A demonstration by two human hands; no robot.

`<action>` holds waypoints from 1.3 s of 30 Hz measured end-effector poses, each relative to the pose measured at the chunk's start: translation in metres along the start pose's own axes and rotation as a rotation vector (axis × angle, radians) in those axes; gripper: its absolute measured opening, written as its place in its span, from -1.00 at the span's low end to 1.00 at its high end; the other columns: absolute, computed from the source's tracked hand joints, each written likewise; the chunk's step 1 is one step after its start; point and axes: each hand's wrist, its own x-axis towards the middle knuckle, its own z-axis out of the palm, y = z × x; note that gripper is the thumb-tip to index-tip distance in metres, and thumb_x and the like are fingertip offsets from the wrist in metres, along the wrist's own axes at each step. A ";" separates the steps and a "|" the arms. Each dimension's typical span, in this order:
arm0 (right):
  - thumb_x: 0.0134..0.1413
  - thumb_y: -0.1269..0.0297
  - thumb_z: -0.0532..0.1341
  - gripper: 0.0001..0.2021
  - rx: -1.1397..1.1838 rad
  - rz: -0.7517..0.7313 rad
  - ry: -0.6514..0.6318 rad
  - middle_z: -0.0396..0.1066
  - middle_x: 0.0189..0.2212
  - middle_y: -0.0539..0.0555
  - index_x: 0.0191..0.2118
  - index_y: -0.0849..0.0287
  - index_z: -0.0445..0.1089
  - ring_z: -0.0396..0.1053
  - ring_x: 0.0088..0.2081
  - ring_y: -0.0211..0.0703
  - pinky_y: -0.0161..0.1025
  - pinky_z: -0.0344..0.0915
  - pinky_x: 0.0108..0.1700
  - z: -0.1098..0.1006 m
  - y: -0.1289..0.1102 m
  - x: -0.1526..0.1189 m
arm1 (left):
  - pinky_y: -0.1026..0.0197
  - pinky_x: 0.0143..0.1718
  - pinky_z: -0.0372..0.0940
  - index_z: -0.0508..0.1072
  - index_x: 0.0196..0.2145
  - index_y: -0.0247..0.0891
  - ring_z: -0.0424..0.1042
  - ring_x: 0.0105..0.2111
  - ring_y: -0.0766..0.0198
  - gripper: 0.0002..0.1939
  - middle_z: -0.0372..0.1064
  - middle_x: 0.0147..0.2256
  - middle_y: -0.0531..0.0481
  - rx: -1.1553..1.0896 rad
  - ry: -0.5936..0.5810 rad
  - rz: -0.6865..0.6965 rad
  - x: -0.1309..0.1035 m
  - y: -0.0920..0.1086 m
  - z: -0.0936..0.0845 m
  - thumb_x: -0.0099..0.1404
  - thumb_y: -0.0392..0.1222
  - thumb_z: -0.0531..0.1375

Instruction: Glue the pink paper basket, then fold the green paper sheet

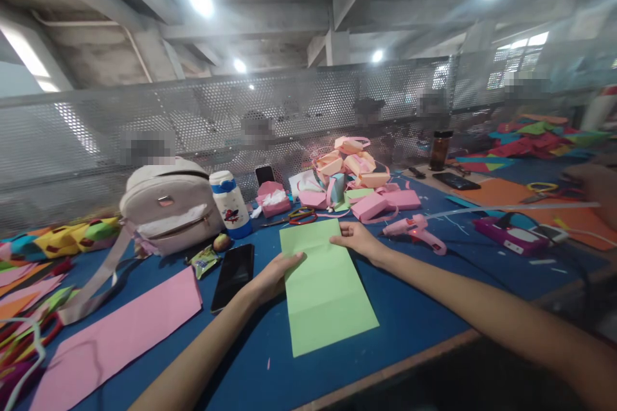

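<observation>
A light green sheet of paper (328, 295) with faint crosswise creases lies in front of me, its near end over the blue tabletop. My left hand (279, 276) grips its left edge, thumb on top and the other fingers hidden beneath. At the far right corner my right hand (359, 241) pinches the sheet between thumb and fingers. A pink hot glue gun (414, 228) with a long clear glue stick rests just right of my right hand. Near my left wrist lies a black smartphone (233, 277).
Pink paper sheets (130, 334) lie at the left, before a pale backpack (168, 205) and a white-and-blue bottle (231, 202). Folded paper baskets (357, 164) are heaped at the back, near scissors (301, 215). A purple power strip (511, 236) sits right; another person's hand (592, 183) is beyond it.
</observation>
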 end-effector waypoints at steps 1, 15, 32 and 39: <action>-0.39 -0.02 0.51 -0.48 0.003 0.003 0.001 0.59 -0.31 0.13 -0.28 0.22 0.51 0.54 -0.20 0.06 0.03 0.40 -0.03 0.000 0.000 0.000 | 0.07 -0.18 0.43 0.57 -0.18 -0.42 0.59 -0.28 -0.05 -0.57 0.58 -0.22 -0.31 0.012 0.008 0.004 0.001 -0.001 -0.001 0.11 -0.03 0.43; -0.39 -0.04 0.51 -0.44 0.000 -0.009 0.066 0.60 -0.25 0.16 -0.22 0.21 0.50 0.53 -0.13 0.14 0.13 0.39 0.03 -0.002 0.011 0.004 | 0.14 -0.29 0.43 0.44 -0.09 -0.33 0.47 -0.30 0.24 -0.71 0.43 -0.19 -0.03 0.216 0.180 0.137 0.021 -0.014 -0.025 0.42 -0.03 0.18; -0.35 0.00 0.50 -0.51 -0.067 -0.045 0.019 0.59 -0.26 0.09 -0.28 0.18 0.47 0.52 -0.13 0.12 0.08 0.37 0.03 -0.001 0.013 0.006 | 0.09 -0.23 0.44 0.42 -0.03 -0.31 0.48 -0.23 0.19 -0.72 0.42 -0.11 -0.07 0.241 0.213 0.216 0.021 -0.010 -0.026 0.42 -0.07 0.20; -0.30 -0.04 0.48 -0.53 -0.046 -0.034 0.057 0.57 -0.29 0.08 -0.32 0.17 0.43 0.52 -0.18 0.07 0.03 0.38 -0.02 -0.003 0.013 0.005 | 0.08 -0.22 0.44 0.41 -0.01 -0.31 0.48 -0.22 0.19 -0.71 0.42 -0.10 -0.08 0.260 0.183 0.216 0.022 -0.011 -0.024 0.42 -0.07 0.19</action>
